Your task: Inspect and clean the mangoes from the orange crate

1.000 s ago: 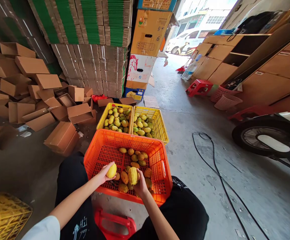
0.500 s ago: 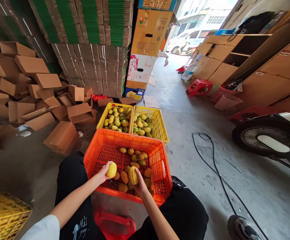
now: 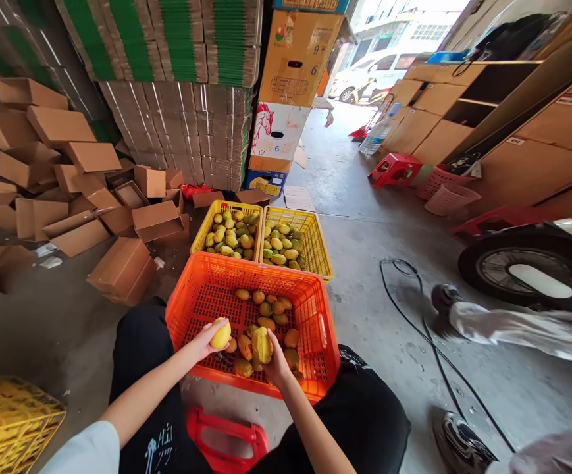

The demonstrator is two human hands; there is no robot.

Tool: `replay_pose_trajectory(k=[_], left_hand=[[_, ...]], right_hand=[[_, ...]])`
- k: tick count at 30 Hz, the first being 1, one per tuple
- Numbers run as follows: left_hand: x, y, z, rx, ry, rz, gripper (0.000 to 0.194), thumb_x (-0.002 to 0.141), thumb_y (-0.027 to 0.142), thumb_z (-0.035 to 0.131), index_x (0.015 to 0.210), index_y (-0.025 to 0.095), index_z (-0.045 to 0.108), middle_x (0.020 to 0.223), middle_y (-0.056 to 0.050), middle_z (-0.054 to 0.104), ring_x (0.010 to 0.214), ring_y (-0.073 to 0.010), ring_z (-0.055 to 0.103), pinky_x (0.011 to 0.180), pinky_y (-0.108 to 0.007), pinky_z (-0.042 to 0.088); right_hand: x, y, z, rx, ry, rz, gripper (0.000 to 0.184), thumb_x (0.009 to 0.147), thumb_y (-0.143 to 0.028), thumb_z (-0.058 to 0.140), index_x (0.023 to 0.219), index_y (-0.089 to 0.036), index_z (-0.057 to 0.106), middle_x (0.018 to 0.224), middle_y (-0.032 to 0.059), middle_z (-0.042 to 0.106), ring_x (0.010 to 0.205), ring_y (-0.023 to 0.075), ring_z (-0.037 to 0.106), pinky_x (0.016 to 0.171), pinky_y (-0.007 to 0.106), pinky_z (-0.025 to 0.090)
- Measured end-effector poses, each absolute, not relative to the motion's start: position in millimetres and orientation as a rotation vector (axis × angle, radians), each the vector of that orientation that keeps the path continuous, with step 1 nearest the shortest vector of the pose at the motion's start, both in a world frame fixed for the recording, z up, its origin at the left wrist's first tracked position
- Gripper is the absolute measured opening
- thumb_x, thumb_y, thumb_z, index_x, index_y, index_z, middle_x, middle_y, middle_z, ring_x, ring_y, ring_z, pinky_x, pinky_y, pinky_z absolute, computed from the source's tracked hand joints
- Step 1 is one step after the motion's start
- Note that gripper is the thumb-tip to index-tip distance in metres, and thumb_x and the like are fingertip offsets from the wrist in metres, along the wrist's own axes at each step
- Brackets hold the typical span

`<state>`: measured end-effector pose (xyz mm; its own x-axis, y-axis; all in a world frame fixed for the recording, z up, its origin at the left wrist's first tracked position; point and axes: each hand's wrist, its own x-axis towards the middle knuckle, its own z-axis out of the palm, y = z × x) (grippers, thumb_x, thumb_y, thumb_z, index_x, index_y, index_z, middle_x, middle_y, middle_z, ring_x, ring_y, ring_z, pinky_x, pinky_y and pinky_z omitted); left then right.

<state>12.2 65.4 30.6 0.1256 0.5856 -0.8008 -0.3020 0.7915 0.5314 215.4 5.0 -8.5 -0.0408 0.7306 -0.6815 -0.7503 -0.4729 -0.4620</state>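
Observation:
My left hand (image 3: 212,337) is closed around a smooth, rounded yellow fruit (image 3: 221,334) above the left part of an orange plastic crate (image 3: 251,262). A longer, ribbed yellow fruit (image 3: 262,346), shaped like a small papaya, is in my right hand (image 3: 278,362), with the fingers behind it hidden. Several orange-brown and yellow-green oval fruits (image 3: 266,324) lie below, toward the crate's right side. The crate stands between my knees. Beyond its far rim are two yellow crates, a left one (image 3: 201,227) and a right one (image 3: 321,247), both holding yellow-green fruits.
Opened cardboard boxes (image 3: 76,158) are heaped at left, before tall stacks of flattened cartons (image 3: 177,131). A yellow crate (image 3: 19,421) stands at lower left. At right are a black cable (image 3: 421,296), a passing person's legs (image 3: 517,332) and a motorbike wheel (image 3: 507,266).
A person's legs and feet have come farther into view at right, beside the cable. My right hand has turned the ribbed fruit slightly. Both hands stay nearly in place with their fruits.

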Motion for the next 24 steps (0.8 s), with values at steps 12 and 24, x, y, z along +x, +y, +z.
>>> replay_pose_trajectory(k=[12, 24], left_hand=[[12.4, 70.6, 24.5, 0.078, 1.319, 0.581, 0.033, 0.089, 0.048, 0.061, 0.094, 0.015, 0.061, 0.075, -0.008, 0.069, 0.062, -0.0202, 0.068, 0.058, -0.032, 0.06], [13.3, 65.7, 30.8, 0.3, 1.299, 0.605, 0.047, 0.071, 0.041, 0.086, 0.098, 0.016, 0.056, 0.077, -0.005, 0.069, 0.065, -0.0185, 0.069, 0.062, -0.031, 0.06]], right_hand=[[217.7, 2.2, -7.8, -1.153, -0.049, 1.69, 0.044, 0.067, -0.048, 0.079, 0.102, -0.024, 0.068, 0.09, 0.0023, 0.075, 0.083, 0.0204, 0.069, 0.066, 0.027, 0.054], [213.4, 4.3, -3.9, -1.103, -0.005, 1.683, 0.036, 0.068, -0.04, 0.082, 0.095, -0.021, 0.069, 0.087, 0.0028, 0.075, 0.087, 0.0226, 0.07, 0.074, 0.031, 0.058]])
